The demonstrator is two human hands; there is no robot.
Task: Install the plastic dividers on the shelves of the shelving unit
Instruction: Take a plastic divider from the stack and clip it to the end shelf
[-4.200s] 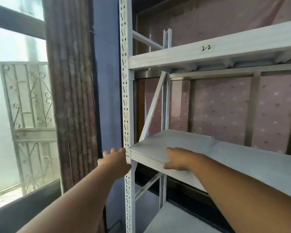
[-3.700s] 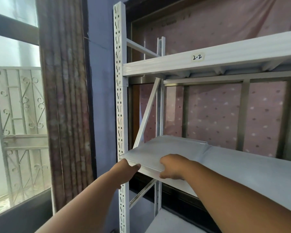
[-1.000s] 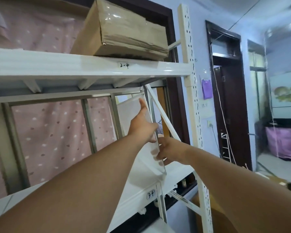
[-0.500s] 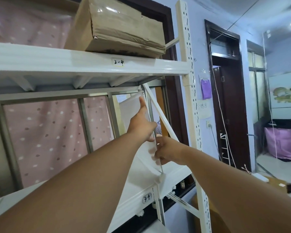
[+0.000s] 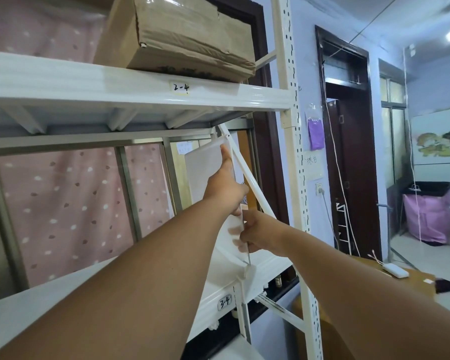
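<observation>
where we're at: person is standing a white plastic divider [image 5: 205, 175] upright at the right end of the shelving unit [image 5: 289, 141], on the shelf tagged 3-4 [image 5: 225, 302], under the one tagged 2-4 [image 5: 181, 88]

left hand [image 5: 225, 189]: flat against the divider's upper front edge, fingers stretched up along it, thumb looks tucked round the edge, so it's bracing the panel, not a full clamp

right hand [image 5: 257, 231]: lower down, fingers [image 5: 235, 241] closed on the divider's bottom front edge, you can see them through the plastic

divider: upright, tilted a bit, just beside the diagonal brace [image 5: 247, 178] of the end frame. can't tell if the bottom is seated in anything

step: looks like lining it up, not locked in

next move: my guess is square it up so top meets the underside of 2-4 and bottom sits flush, then press it home without letting the thin panel bow

other stuff: beat up cardboard box [image 5: 182, 37] on the top shelf, not in the way
</observation>
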